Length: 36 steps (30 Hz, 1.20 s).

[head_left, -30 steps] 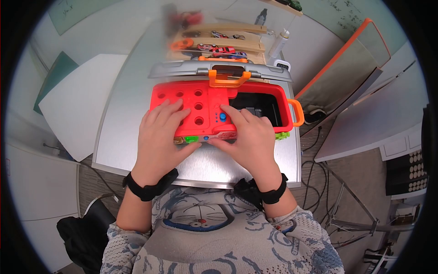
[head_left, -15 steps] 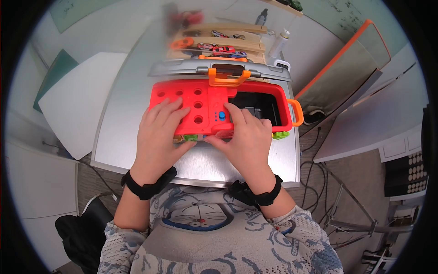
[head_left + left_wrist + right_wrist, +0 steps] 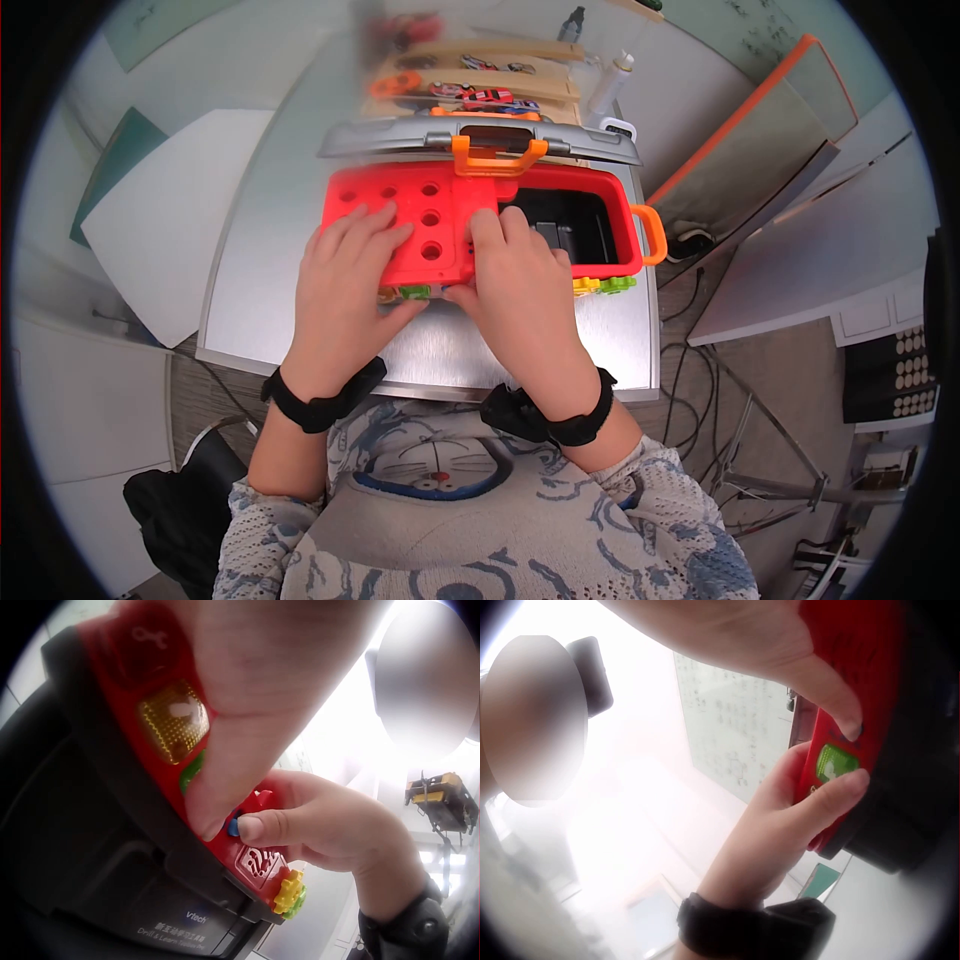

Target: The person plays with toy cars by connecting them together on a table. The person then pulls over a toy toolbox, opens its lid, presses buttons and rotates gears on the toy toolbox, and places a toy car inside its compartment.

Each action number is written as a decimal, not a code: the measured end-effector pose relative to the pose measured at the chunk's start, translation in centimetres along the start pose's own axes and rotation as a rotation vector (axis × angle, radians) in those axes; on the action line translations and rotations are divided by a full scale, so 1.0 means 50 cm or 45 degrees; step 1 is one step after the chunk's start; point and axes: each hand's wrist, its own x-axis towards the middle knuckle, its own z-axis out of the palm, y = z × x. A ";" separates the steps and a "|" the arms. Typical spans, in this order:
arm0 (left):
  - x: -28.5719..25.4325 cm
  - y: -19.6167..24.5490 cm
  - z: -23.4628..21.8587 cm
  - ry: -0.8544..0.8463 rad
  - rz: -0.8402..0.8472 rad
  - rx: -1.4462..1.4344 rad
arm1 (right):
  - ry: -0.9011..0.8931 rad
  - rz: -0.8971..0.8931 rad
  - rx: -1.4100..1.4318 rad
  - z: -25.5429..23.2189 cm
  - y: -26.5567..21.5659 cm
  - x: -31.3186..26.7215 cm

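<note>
A red toy toolbox (image 3: 410,175) sits on the table, its silver lid (image 3: 365,141) raised at the back. My left hand (image 3: 345,285) grips its left part, fingers spread over the holed top and thumb down the front near a green button (image 3: 414,292). On the middle section, my right hand (image 3: 525,295) holds the front edge, fingertips bent over the top. In the left wrist view the right thumb touches a small blue button (image 3: 233,827) on the front panel, just beside the left thumb. Yellow gear (image 3: 586,287) and green gear (image 3: 617,285) show at the front right.
The toolbox's open black compartment (image 3: 560,215) and orange side handle (image 3: 652,235) are on the right. Behind the lid stand wooden racks (image 3: 510,85) with toy cars, plus a white bottle (image 3: 612,82). The metal table's front edge (image 3: 430,390) lies close to my body.
My right hand has shifted left along the toolbox, its fingers now covering the blue knob on top and uncovering the yellow gear. My left hand keeps its place. The view has tipped slightly.
</note>
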 end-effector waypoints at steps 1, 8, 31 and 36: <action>0.000 0.000 0.000 0.000 0.002 0.002 | -0.047 -0.008 -0.025 -0.002 -0.001 0.004; 0.001 0.000 0.000 0.005 0.010 -0.013 | -0.165 -0.097 -0.112 -0.003 0.001 0.017; -0.006 0.003 -0.004 -0.009 -0.019 -0.042 | 0.161 -0.418 0.125 0.023 0.047 -0.004; -0.006 0.001 -0.001 0.023 -0.005 -0.041 | 0.175 -0.475 0.060 0.027 0.053 -0.005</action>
